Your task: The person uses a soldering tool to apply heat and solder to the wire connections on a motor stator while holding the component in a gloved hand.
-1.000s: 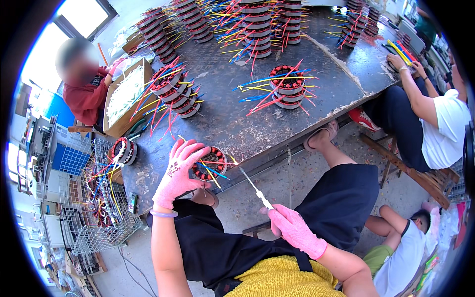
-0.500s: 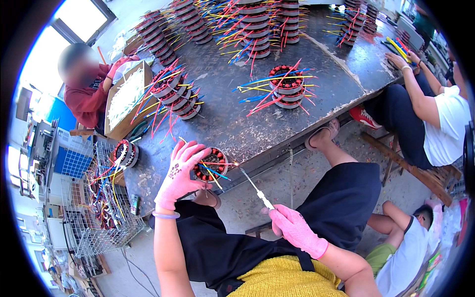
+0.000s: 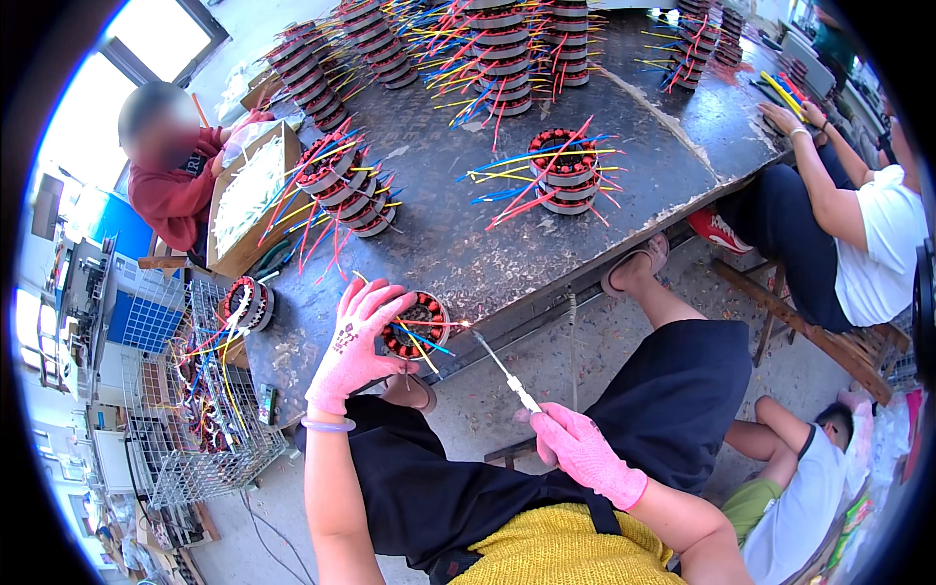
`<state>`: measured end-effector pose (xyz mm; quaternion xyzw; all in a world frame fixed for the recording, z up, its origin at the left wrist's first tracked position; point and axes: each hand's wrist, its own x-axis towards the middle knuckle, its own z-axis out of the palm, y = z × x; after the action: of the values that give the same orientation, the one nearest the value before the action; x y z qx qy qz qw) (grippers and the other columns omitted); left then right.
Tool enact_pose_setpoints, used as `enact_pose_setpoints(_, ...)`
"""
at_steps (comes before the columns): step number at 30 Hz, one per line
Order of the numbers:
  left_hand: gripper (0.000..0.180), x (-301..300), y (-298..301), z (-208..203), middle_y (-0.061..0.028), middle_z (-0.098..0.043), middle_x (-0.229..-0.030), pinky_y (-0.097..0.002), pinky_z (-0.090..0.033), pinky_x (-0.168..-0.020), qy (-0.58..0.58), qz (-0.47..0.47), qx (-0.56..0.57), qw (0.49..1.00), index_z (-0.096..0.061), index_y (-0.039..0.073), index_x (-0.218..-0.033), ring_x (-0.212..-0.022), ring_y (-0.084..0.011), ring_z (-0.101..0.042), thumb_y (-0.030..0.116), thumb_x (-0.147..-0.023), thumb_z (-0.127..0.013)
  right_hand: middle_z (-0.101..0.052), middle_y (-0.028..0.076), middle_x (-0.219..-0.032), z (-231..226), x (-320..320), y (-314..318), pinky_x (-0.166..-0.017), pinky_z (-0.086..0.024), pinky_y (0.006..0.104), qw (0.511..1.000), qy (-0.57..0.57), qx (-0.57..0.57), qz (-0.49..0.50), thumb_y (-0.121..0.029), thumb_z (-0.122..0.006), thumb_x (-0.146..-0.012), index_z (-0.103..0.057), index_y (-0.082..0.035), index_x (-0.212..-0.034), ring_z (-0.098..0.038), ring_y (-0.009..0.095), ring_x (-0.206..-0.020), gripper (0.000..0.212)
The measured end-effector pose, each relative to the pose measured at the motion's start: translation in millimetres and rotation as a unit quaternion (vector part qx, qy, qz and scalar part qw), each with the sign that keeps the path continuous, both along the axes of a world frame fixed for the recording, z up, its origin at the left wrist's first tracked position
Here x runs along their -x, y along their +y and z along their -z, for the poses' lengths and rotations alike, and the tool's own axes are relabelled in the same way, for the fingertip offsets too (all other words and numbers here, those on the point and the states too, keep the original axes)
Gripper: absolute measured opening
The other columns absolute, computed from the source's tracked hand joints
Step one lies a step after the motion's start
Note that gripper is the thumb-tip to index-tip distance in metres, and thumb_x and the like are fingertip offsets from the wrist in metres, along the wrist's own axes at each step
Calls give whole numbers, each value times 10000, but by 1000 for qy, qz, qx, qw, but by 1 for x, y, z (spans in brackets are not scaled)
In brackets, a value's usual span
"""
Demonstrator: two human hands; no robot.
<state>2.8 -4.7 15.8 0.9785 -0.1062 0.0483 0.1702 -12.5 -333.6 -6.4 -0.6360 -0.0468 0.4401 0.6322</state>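
Observation:
My left hand (image 3: 356, 336), in a pink glove, is closed around a motor stator (image 3: 436, 310) at the table's near edge. The stator is ringed with red and black windings, and red, blue and yellow wires stick out of it. My right hand (image 3: 585, 453), also gloved in pink, grips a slim soldering-iron-like tool (image 3: 517, 388) with a metal shaft and white collar. Its tip meets the end of the red wires, where a small orange glow shows. The handle is mostly hidden in my fingers.
Stacked stators (image 3: 565, 175) with loose wires stand on the dark metal table (image 3: 468, 253). A cardboard box (image 3: 253, 210) of white pieces sits at the left, above a wire basket (image 3: 224, 439). A person (image 3: 175, 175) sits far left, another (image 3: 858, 224) right; a third is low at right.
Both my hands, the stator and the tool stay nearly in place. At the far left, the other person's head and hands have shifted slightly.

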Motion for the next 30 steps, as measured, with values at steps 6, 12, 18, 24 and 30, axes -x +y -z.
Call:
enact_pose_setpoints(6, 905, 0, -1, -1, -74, -554, -1349, -486, -211, -1213, 4, -1, 7, 1000, -580, 125, -1330, -1371, -297, -409, 225, -484, -886, -486, -35, -661, 0, 5, 1, -524, -302, 219, 999, 27, -20, 37, -317, -481, -1033, -647, -49, -1192, -375, 44, -569, 354)
enact_pose_setpoints(12, 851, -6, -4, -3, -69, -579, -1283, -501, -212, -1204, -8, 11, 9, 1000, -581, 116, -1238, -1330, -294, -455, 287, -472, -910, -483, -25, -651, 4, 4, -7, -548, -388, 246, 998, 38, -27, 36, -262, -455, -1036, -611, -1, -1187, -445, 59, -574, 340)
enact_pose_setpoints(18, 829, -3, -8, 10, -92, -597, -1214, -501, -233, -1188, -3, -3, 85, 996, -526, 83, -1148, -1250, -300, -523, 330, -465, -927, -510, -25, -629, 4, 7, -22, -522, -350, 234, 996, 13, -54, 66, -271, -488, -1038, -627, -26, -1180, -433, 45, -562, 316)
enact_pose_setpoints(24, 921, 1, 6, -54, -119, -583, -1211, -494, -270, -1165, -110, -96, 149, 978, -506, 68, -1228, -1273, -359, -482, 305, -459, -954, -474, -36, -603, 8, -3, -52, -444, -273, 217, 987, 21, -108, 113, -289, -475, -1042, -614, -5, -1192, -375, 48, -492, 349)
enact_pose_setpoints(30, 805, -46, 34, -163, -109, -595, -1168, -340, -478, -973, -134, -250, 243, 928, -491, -13, -1256, -1095, -190, -586, 156, -590, -911, -468, -38, -598, 10, -16, -57, -427, -260, 214, 984, 33, -123, 123, -284, -483, -1039, -604, 19, -1209, -374, 48, -478, 368)
